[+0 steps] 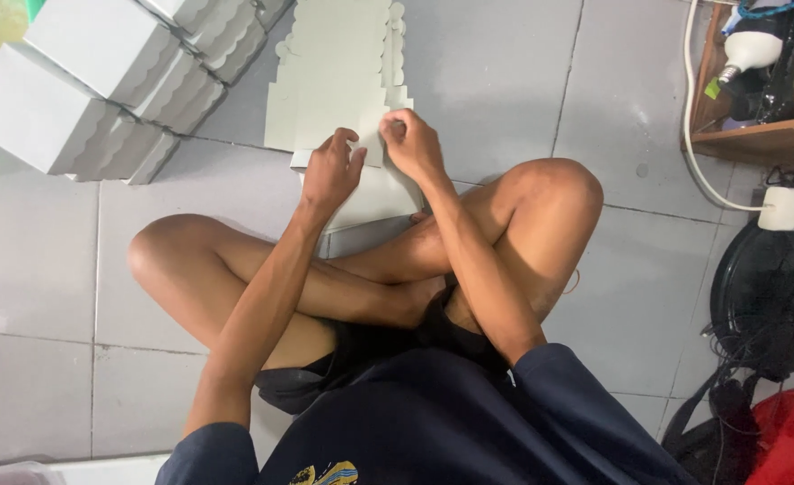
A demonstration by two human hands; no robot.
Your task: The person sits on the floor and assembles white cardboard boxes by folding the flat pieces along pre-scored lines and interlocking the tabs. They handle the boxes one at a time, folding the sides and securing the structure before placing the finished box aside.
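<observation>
I sit cross-legged on a grey tiled floor. A flat white cardboard box blank with scalloped edges lies in front of my legs, on a stack of similar sheets. My left hand presses on its near edge with fingers bent over a flap. My right hand pinches a small tab of the same blank just to the right. Both hands are close together, nearly touching.
Several folded white boxes are stacked at the upper left. A wooden shelf with bottles stands at the upper right, with a white cable and a power strip. A black fan and a red bag sit at the right.
</observation>
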